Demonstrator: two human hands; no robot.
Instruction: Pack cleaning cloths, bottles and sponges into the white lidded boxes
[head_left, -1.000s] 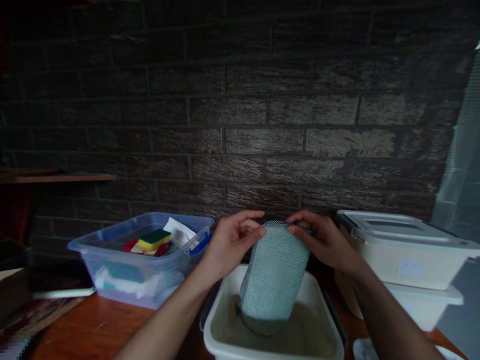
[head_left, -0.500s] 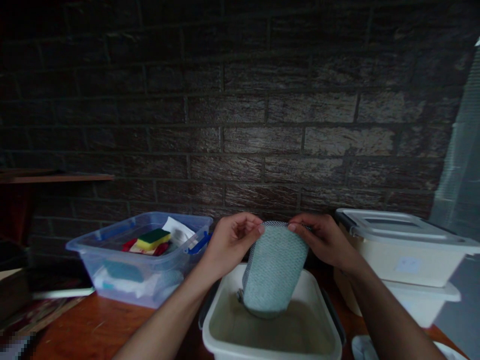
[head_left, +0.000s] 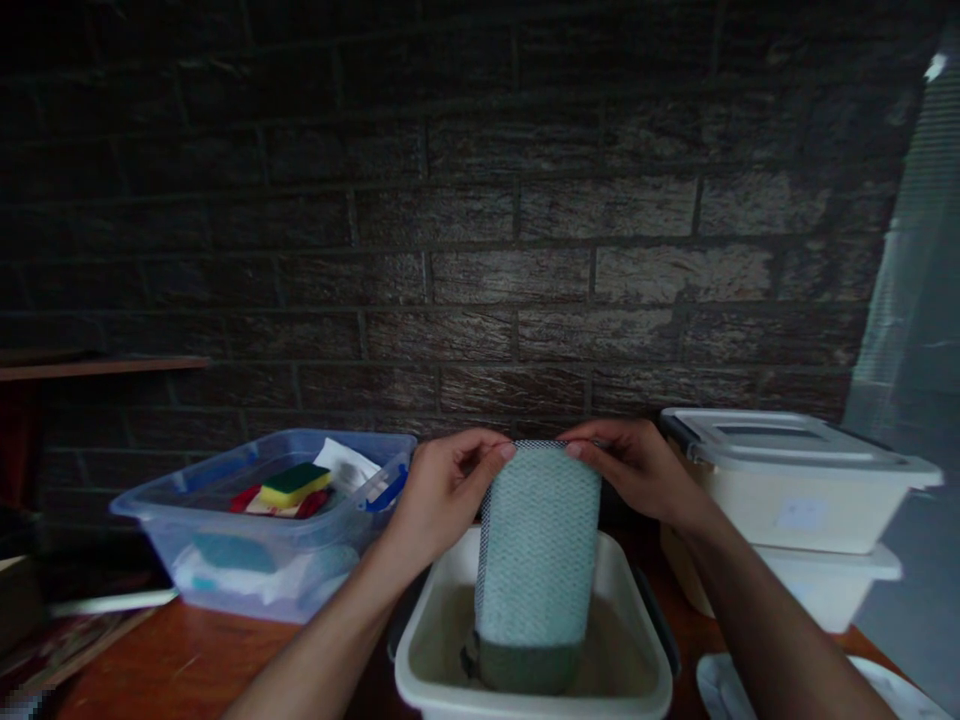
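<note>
I hold a pale teal textured cloth (head_left: pixel 537 545) by its two top corners, hanging straight down. My left hand (head_left: pixel 442 492) pinches the top left corner and my right hand (head_left: pixel 630 468) pinches the top right one. The cloth's lower end is darker and wet, and it dips into murky water in a white plastic tub (head_left: pixel 420 660) right in front of me.
A clear blue bin (head_left: pixel 150 500) at the left holds sponges and cloths. Two stacked white lidded boxes (head_left: pixel 810 500) stand at the right. A white plate (head_left: pixel 720 685) sits at the lower right. The tabletop (head_left: pixel 172 665) is reddish wood, with a dark brick wall behind.
The cloth has straightened from a tilt and dropped lower, so its bottom end now sits in the tub's water. Both hands kept their pinch on the corners.
</note>
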